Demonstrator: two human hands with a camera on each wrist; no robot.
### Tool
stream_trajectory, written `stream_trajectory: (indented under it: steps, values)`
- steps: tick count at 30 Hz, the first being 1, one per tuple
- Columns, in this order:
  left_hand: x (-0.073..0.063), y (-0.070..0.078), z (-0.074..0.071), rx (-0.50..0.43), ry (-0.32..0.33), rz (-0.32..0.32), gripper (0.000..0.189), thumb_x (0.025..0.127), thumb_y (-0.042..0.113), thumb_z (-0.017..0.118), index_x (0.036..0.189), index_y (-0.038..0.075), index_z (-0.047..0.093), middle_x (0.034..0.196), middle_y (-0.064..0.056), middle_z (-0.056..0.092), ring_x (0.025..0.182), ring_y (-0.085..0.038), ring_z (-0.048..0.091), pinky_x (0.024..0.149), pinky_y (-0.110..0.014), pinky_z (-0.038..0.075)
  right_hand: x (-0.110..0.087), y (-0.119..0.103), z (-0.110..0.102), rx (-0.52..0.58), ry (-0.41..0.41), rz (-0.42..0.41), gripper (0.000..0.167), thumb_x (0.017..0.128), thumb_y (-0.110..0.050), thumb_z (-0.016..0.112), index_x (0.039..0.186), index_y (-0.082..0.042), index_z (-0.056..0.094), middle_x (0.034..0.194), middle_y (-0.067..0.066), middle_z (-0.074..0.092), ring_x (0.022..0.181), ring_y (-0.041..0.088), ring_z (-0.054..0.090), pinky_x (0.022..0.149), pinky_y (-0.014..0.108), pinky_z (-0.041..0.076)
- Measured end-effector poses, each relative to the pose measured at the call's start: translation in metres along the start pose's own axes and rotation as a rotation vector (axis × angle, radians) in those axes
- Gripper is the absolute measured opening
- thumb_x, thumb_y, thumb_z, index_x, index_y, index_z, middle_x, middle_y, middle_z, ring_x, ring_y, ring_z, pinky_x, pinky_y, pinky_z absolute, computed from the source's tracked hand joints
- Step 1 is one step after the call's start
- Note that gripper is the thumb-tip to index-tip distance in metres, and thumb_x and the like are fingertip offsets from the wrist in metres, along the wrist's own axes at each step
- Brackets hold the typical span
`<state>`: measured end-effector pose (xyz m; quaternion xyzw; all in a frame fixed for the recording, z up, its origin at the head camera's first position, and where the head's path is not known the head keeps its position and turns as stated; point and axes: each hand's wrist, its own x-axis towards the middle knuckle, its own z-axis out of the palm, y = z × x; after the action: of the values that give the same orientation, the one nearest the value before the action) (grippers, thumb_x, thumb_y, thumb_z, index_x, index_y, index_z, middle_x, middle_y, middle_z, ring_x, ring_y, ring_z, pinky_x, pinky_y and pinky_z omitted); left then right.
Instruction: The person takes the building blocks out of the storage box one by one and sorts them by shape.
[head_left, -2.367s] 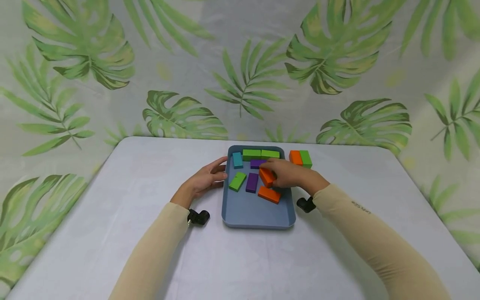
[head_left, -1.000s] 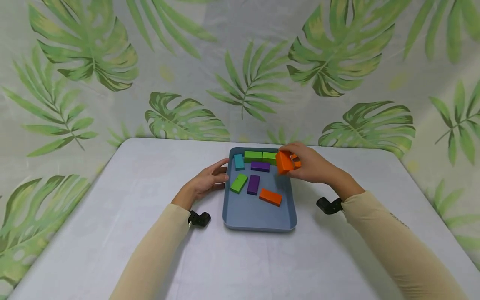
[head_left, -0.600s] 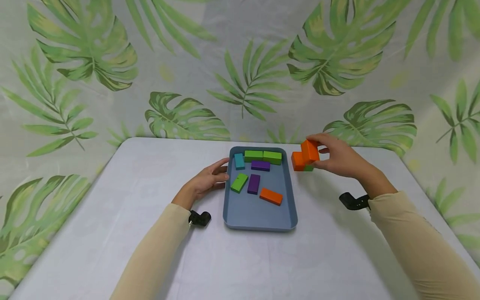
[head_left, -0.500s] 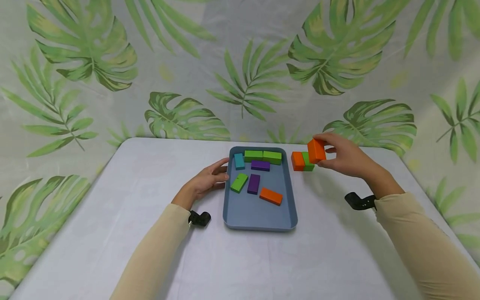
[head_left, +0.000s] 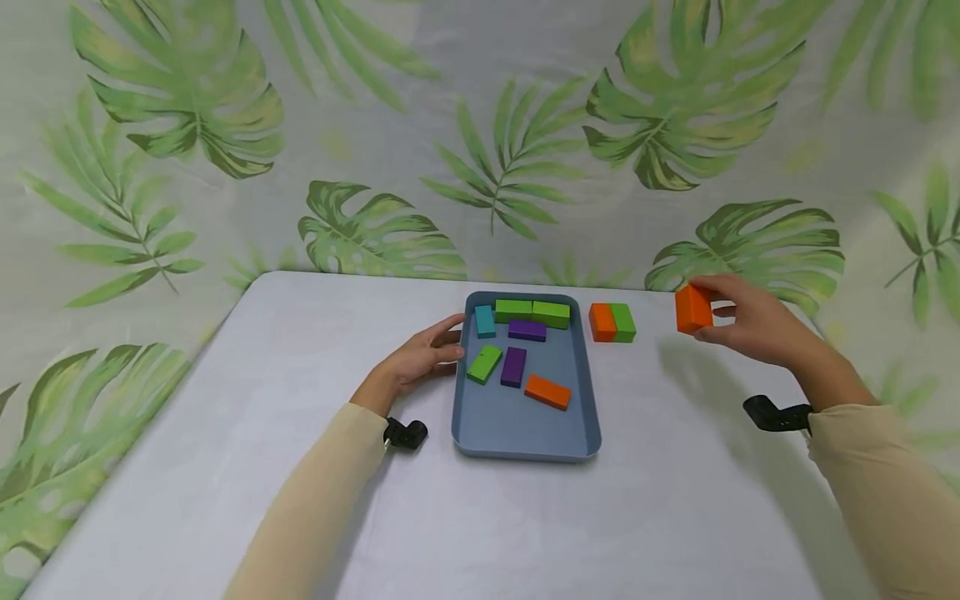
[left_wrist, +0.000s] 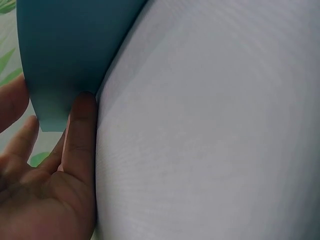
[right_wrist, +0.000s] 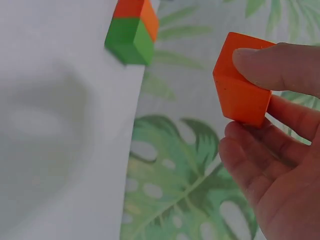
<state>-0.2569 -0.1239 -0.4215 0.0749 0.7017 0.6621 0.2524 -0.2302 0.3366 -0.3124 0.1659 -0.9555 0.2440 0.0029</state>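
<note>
Between the thumb and fingers of the right hand (head_left: 757,323) sits the raised orange block (head_left: 693,310), pinched with the thumb on its near side and the fingertips on its far side, clear of the worktop (head_left: 322,350). Behind these fingers the wrist bears a black camera (head_left: 776,415) and meets the creased cuff of a beige sleeve (head_left: 885,475); the forearm slants in from the near right. The block is a smooth, straight-edged cuboid.

Left of the right fingers, well apart, an orange block (head_left: 602,322) and a green block (head_left: 623,322) touch along their long sides on the white, cloth-like worktop. Further left lies the tray (head_left: 517,433), blue-grey and smooth, low-walled, with rounded corners. At its left wall the left hand (head_left: 416,358) rests sideways, fingers extended and loosely spread, touching the outside.

Just past the left fingertips, inside the tray, come a slanted lime block (head_left: 484,364), a small teal block (head_left: 484,321), a lengthwise purple block (head_left: 513,367) and a crosswise purple block (head_left: 527,331). Two lime bars (head_left: 513,311) line the far wall; a slanted orange brick (head_left: 547,392) lies farther right. Beyond both hands hangs a wrinkled leaf-printed cloth (head_left: 495,179).
</note>
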Motion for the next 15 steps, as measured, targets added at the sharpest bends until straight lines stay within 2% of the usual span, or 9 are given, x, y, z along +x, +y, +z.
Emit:
stream_trajectory:
  steps: [6, 15]
  values:
    - [0.002, 0.001, 0.003, -0.012, -0.001, -0.003, 0.071, 0.100, 0.003, 0.053, 0.160, 0.025, 0.021, 0.164, -0.013, 0.026, 0.146, -0.033, 0.038, 0.120, -0.050, 0.033, -0.003, 0.021, -0.004, 0.009, -0.016, 0.054, 0.071, 0.086, -0.007, 0.075, 0.145, 0.007, 0.039, 0.138, 0.026, 0.047, 0.120, 0.044, 0.050, 0.100, 0.056, 0.046]
    - [0.000, 0.003, 0.004, -0.026, -0.005, -0.002, 0.071, 0.100, 0.002, 0.051, 0.160, 0.024, 0.020, 0.163, -0.015, 0.027, 0.145, -0.033, 0.038, 0.121, -0.050, 0.033, 0.000, 0.034, 0.004, 0.036, -0.020, 0.047, 0.070, 0.085, -0.005, 0.074, 0.144, 0.011, 0.039, 0.137, 0.030, 0.047, 0.119, 0.046, 0.050, 0.098, 0.061, 0.045]
